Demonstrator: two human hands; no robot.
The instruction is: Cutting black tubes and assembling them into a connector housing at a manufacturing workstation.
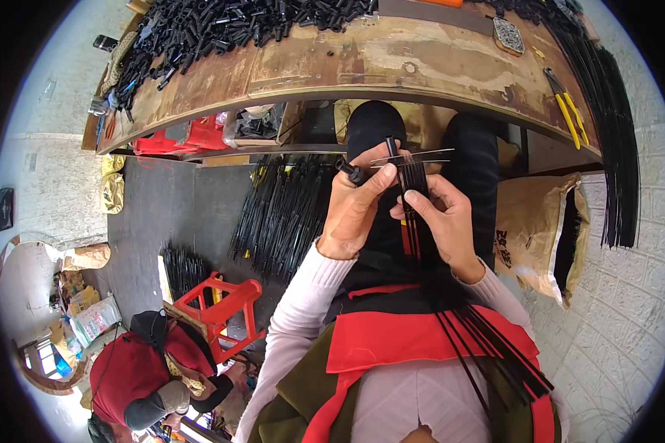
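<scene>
at far left a co-worker in a dark red top (pixel 129 369) bent low near a red plastic stool (pixel 216 313), with thin black rods in rows (pixel 281 210) on the dark floor (pixel 148 210). mid-view, the wearer's left hand (pixel 351 214) was curled closed round a short black flanged tube (pixel 353 174), thumb at the far end of a bundle of slim black rods (pixel 412 184) above the lap; the right hand (pixel 452 225) pinched that bundle nearer the body. farther right, a tan sack (pixel 528 229), yellow-handled pliers (pixel 566 114) on the worn wooden bench (pixel 303 70), long black rods (pixel 619 162) hanging past its edge.
</scene>
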